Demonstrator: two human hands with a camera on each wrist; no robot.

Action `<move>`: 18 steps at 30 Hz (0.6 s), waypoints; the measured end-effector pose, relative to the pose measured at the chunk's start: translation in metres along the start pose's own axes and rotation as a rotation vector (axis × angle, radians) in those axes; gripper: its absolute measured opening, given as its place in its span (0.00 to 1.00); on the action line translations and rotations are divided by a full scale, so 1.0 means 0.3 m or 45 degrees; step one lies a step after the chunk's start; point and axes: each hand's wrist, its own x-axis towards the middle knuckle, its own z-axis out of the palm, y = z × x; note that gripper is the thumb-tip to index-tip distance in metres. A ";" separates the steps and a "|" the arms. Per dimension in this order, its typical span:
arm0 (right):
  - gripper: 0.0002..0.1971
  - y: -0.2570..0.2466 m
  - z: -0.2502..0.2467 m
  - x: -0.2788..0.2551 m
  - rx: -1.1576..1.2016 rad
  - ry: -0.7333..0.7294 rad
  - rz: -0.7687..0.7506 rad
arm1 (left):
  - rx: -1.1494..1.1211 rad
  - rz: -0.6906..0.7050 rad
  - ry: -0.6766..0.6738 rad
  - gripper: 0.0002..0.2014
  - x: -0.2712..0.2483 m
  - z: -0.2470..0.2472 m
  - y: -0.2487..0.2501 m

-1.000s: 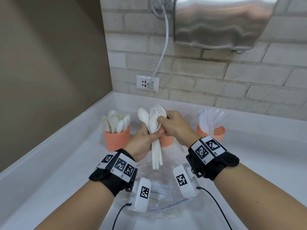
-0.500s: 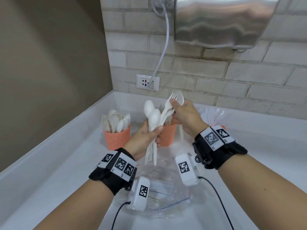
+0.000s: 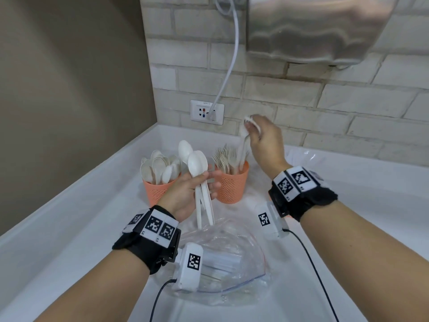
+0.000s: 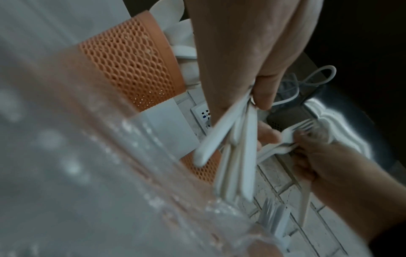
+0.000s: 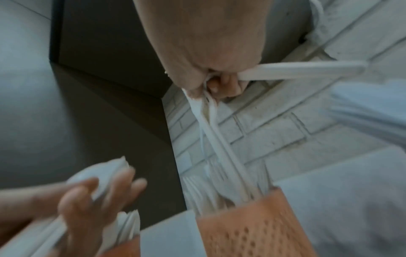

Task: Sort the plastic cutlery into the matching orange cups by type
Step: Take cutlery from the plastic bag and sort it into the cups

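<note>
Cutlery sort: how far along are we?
Done: spoon cup and fork cup already hold many pieces. In hand: right hand lowers forks into the fork cup; left hand holds spoons. Left: those spoons, plus cutlery in the bag.

Left hand [image 3: 190, 194] raised at chest height, palm turned inward, thumb and fingers curled in a grip. Right hand [image 3: 267, 145] higher and farther forward, wrist bent downward, fingertips [image 5: 222, 87] pinched together. Both forearms bare, each wrist wrapped in a black band.
</note>
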 end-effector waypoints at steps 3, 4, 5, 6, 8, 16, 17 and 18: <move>0.13 0.064 0.058 -0.047 -0.192 -0.314 0.112 | -0.020 -0.012 0.007 0.10 -0.001 0.005 0.007; 0.13 0.080 0.069 -0.061 -0.237 -0.413 0.169 | -0.015 -0.009 0.012 0.11 -0.001 0.005 0.008; 0.13 0.094 0.077 -0.067 -0.279 -0.503 0.218 | -0.009 -0.010 0.012 0.12 -0.002 0.003 0.008; 0.14 0.101 0.081 -0.067 -0.306 -0.582 0.259 | -0.005 -0.015 0.008 0.11 -0.001 0.001 0.008; 0.12 0.093 0.079 -0.054 -0.234 -0.656 0.339 | -0.009 -0.032 -0.008 0.08 -0.004 -0.004 0.009; 0.12 0.023 0.035 0.062 0.678 0.066 0.393 | -0.140 -0.047 -0.073 0.09 -0.011 0.007 0.021; 0.10 0.029 0.046 0.051 0.694 0.065 0.405 | -0.157 -0.055 -0.079 0.09 -0.012 0.007 0.023; 0.11 0.038 0.059 0.036 0.690 0.035 0.433 | -0.177 -0.064 -0.085 0.09 -0.012 0.006 0.025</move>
